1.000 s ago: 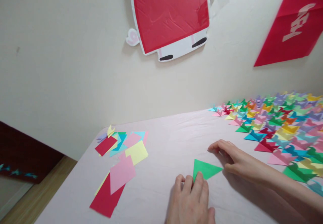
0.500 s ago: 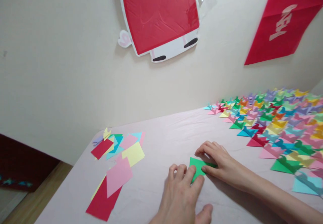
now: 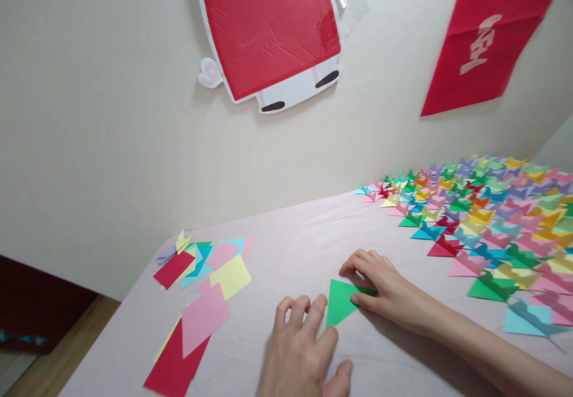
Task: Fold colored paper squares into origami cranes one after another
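A green piece of origami paper (image 3: 341, 302), folded into a triangle, lies on the pale cloth-covered surface between my hands. My right hand (image 3: 380, 286) grips its right side, the thumb on top and the other fingers curled around behind. How the paper's right tip sits under that hand is hidden. Just left of the green paper is my left hand (image 3: 301, 340), palm down with bent, parted fingers and nothing in them. Its fingertips are close to the paper's left edge.
Rows of folded paper birds (image 3: 474, 224) in many colours cover the right side. Loose paper sheets, among them a pink sheet (image 3: 206, 319), a yellow sheet (image 3: 231, 277) and a dark red sheet (image 3: 172, 364), lie at left. A wall (image 3: 134, 116) rises behind.
My left hand has come off the green paper and shifted left, uncovering more of the triangle. The right hand still holds it. The whole view has swung slightly.
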`<state>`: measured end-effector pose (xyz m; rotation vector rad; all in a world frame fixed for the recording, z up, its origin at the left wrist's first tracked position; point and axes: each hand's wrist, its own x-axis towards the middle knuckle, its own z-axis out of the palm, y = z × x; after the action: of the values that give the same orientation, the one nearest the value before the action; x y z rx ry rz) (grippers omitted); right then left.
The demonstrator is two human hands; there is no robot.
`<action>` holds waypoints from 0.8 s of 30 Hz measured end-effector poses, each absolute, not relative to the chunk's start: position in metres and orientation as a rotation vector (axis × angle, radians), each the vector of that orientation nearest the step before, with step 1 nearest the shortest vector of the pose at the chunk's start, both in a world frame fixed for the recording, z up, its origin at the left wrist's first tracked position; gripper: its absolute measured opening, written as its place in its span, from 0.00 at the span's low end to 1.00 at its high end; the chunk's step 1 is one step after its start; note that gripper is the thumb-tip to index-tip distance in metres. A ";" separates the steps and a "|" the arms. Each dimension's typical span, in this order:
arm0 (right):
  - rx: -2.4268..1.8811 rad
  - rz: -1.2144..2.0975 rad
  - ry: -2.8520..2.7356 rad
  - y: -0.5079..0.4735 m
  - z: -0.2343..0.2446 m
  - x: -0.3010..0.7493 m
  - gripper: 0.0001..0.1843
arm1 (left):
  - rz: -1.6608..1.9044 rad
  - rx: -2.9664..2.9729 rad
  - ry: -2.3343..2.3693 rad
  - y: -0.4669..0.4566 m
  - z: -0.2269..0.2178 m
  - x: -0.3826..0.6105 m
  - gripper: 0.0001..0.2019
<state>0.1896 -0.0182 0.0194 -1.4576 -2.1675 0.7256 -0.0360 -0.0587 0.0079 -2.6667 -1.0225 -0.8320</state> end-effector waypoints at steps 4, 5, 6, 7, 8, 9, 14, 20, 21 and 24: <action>-1.470 0.763 -2.164 -0.019 0.024 0.189 0.14 | -0.943 -2.610 -1.019 -0.061 0.000 -0.043 0.12; -1.467 0.778 -2.162 -0.019 0.026 0.189 0.14 | -0.960 -2.598 -1.026 -0.062 -0.001 -0.045 0.11; -1.460 0.796 -2.160 -0.019 0.027 0.190 0.14 | -0.963 -2.590 -1.039 -0.064 -0.003 -0.048 0.11; -1.452 0.817 -2.159 -0.019 0.029 0.190 0.15 | -0.959 -2.585 -1.061 -0.065 -0.004 -0.050 0.10; -1.444 0.842 -2.162 -0.019 0.029 0.191 0.16 | -0.938 -2.588 -1.087 -0.066 -0.005 -0.052 0.10; -1.436 0.866 -2.168 -0.019 0.030 0.192 0.17 | -0.905 -2.602 -1.115 -0.068 -0.005 -0.053 0.09; -1.346 0.939 -2.194 -0.019 0.029 0.196 0.20 | -0.798 -2.746 -1.236 -0.071 -0.003 -0.054 0.22; -1.132 0.910 -2.209 -0.020 0.025 0.194 0.11 | -0.656 -3.008 -1.185 -0.066 -0.004 -0.052 0.49; -1.098 0.868 -2.233 -0.021 0.023 0.193 0.10 | -0.608 -3.040 -1.154 -0.065 -0.004 -0.053 0.50; -1.006 0.648 -2.327 -0.022 0.017 0.191 0.12 | -0.468 -3.072 -1.075 -0.063 -0.003 -0.054 0.52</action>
<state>0.1911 -0.0220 0.0169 -1.0062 -2.3270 0.6484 -0.0540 -0.0629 -0.0032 -3.0719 -1.0749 -0.4685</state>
